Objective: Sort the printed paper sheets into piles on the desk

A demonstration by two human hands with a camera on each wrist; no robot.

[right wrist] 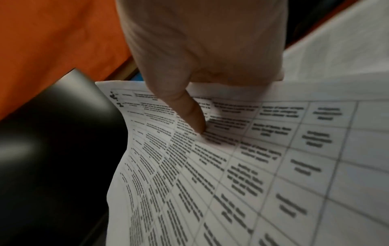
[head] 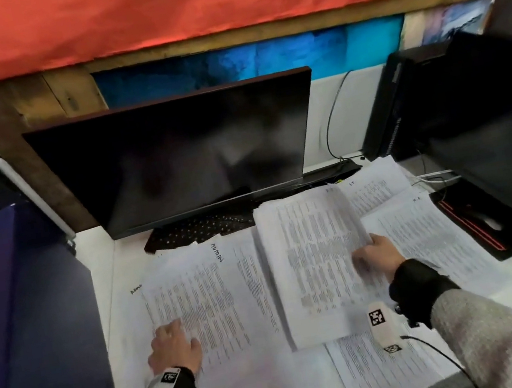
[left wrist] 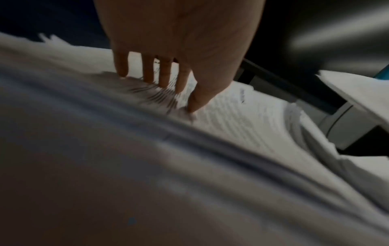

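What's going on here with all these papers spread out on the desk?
A person is sorting printed sheets on a white desk in front of a dark monitor. Their right hand pinches one sheet of tables by its edge, thumb on top, holding it above the others. Their left hand rests with straight fingers on the pile at the left. More printed sheets lie to the right and near the front edge.

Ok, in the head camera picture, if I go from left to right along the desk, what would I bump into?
Blue box → left hand flat on the left paper pile → lifted sheet → right hand gripping it → black mouse pad.
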